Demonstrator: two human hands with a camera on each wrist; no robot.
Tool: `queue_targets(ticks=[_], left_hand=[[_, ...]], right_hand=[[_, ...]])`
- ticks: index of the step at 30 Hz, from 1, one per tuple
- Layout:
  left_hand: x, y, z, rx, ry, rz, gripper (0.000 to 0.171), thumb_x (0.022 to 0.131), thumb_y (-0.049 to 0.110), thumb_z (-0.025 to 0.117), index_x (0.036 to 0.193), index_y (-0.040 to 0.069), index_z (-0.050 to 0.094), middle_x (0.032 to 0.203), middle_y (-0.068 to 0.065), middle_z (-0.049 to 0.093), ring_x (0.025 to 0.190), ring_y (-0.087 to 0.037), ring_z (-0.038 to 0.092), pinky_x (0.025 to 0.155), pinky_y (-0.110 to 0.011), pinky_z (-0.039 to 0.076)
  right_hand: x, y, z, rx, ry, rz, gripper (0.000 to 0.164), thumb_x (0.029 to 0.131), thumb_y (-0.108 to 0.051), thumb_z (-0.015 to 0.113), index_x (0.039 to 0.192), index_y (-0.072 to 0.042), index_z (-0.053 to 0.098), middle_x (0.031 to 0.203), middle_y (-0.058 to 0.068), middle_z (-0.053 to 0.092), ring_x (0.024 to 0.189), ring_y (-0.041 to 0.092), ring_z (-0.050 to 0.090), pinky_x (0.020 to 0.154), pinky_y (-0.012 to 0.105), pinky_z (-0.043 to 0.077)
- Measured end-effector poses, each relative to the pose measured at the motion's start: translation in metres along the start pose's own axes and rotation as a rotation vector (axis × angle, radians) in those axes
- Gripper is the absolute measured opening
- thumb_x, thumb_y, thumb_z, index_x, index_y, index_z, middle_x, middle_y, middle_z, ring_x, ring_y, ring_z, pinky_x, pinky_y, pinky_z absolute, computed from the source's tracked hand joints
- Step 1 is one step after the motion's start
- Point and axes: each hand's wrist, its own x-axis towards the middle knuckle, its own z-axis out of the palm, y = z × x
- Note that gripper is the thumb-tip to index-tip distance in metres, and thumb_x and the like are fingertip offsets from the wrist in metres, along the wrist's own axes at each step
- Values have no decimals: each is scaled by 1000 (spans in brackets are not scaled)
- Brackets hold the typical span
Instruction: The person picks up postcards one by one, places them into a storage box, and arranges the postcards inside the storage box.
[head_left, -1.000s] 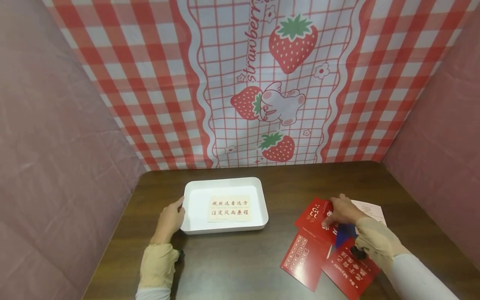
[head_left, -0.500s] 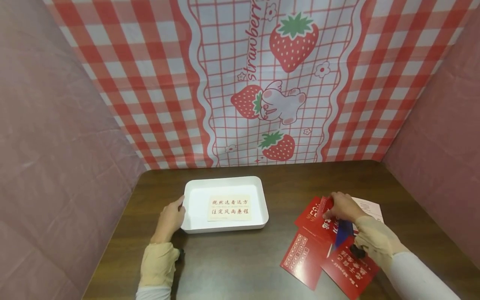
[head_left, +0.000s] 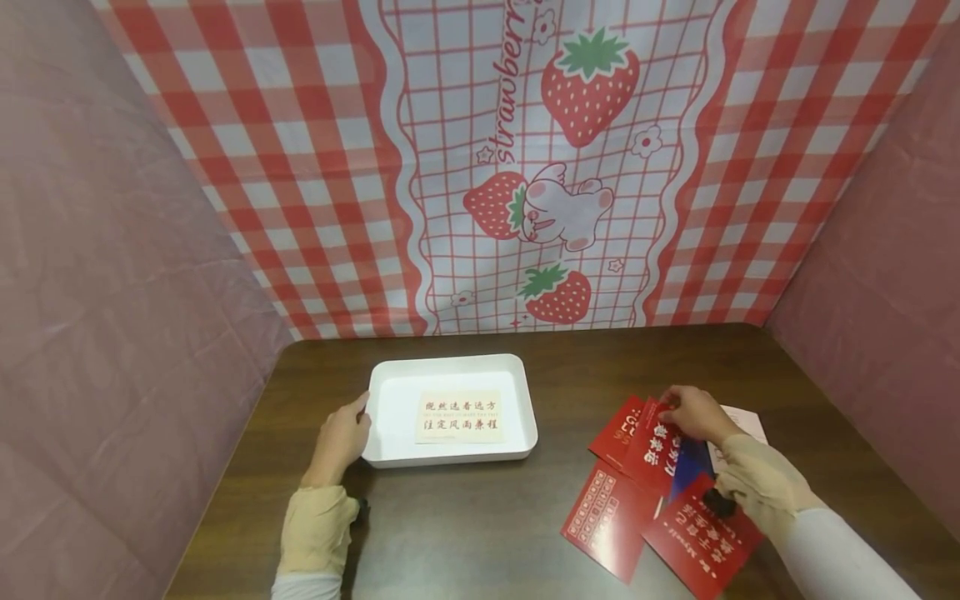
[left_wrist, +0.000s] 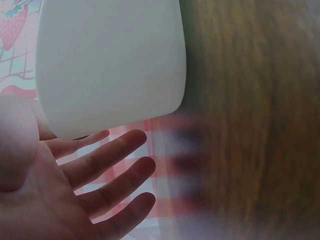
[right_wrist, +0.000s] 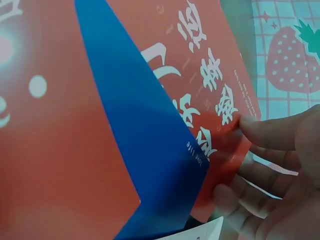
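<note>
Backdrop first: red-and-white checked strawberry cloth (head_left: 491, 275) behind the table, pink drapes (head_left: 112, 292) left and right. Dark wood-grain table (head_left: 450, 533) carries everything. White tray (head_left: 393, 417) sits left of centre, shallow, rounded corners. Left hand (head_left: 343, 437) touches the tray's left edge, fingers stretched out; wrist wrapped in tan, white sleeve. Right hand (head_left: 697, 412), same wrap and sleeve, is over the card pile at the right of the table, pinching one red card (head_left: 652, 454) by its edge between thumb and fingers, white characters facing up. Whether that card is lifted or flat, can't tell. Pile around it: red card with rows of boxed characters (head_left: 602, 521) toward the person on the left, red "Myself" card (head_left: 703, 537) to the right of that, blue card (head_left: 692, 468) showing between the pinched one and "Myself", another red card (head_left: 617, 432) partly covered at far left, whitish card (head_left: 750, 423) partly behind the right hand. Cream card (head_left: 460, 417), red lettering, lies inside the tray.
</note>
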Motion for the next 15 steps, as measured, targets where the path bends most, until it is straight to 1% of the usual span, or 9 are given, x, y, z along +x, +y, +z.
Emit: queue_targets(ticks=[3, 8, 11, 15], left_hand=[[0, 0, 0, -2, 1, -2, 47, 96, 10, 44, 142, 1, 47, 137, -28, 52, 122, -48, 53, 99, -60, 44], [1, -1, 1, -15, 0, -12, 47, 96, 12, 44, 143, 2, 47, 138, -27, 51, 123, -47, 53, 100, -60, 44], [1, -1, 1, -24, -2, -17, 48, 96, 12, 44, 143, 2, 46, 139, -26, 51, 123, -47, 53, 100, -59, 43], [2, -1, 1, -23, -7, -24, 48, 97, 13, 44, 144, 3, 46, 140, -25, 51, 125, -46, 53, 101, -59, 43]], right_hand=[[0, 2, 0, 14, 11, 6, 22, 84, -7, 65, 99, 9, 66, 88, 22, 69, 81, 30, 64, 69, 41, 51], [1, 3, -2, 27, 33, 5, 22, 87, -7, 62, 100, 10, 69, 93, 25, 70, 85, 35, 65, 72, 43, 52], [2, 4, -5, 44, 53, -5, 21, 87, -7, 62, 98, 9, 70, 94, 26, 70, 86, 35, 65, 71, 41, 51], [5, 6, -8, 78, 72, -1, 20, 89, -9, 62, 98, 8, 70, 93, 25, 69, 84, 31, 63, 69, 34, 48]])
